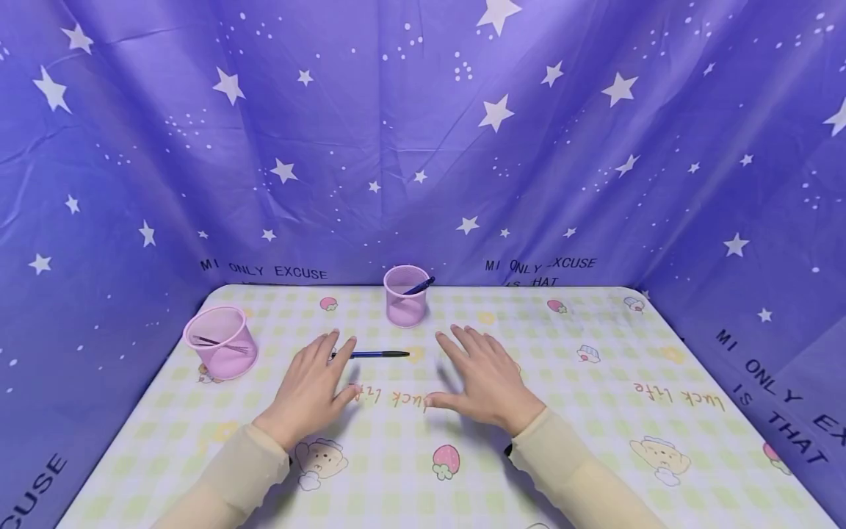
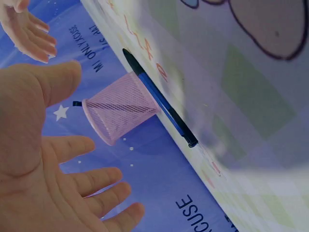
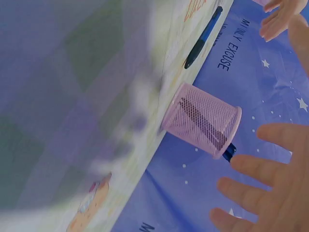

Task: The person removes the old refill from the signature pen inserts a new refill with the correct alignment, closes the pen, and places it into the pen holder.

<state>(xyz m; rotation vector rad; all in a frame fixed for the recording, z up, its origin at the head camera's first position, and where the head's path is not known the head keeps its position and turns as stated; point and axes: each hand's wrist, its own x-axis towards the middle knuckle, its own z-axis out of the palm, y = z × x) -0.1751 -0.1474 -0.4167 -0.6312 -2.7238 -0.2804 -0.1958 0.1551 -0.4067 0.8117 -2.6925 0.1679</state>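
Observation:
A blue pen with a black end lies flat on the table between the two hands. My left hand hovers palm down with straight, spread fingers, its fingertips overlapping the pen's left end in the head view. Spread in the same way, my right hand is above the table to the right of the pen and holds nothing. Behind the pen stands a pink mesh pen cup, with a dark pen leaning out over its right rim. The left wrist view shows the bare left palm.
A second pink mesh cup stands at the left of the table, with thin dark sticks inside. A checked cloth with printed strawberries and bears covers the table. Purple star-printed curtains hang close around the back and sides.

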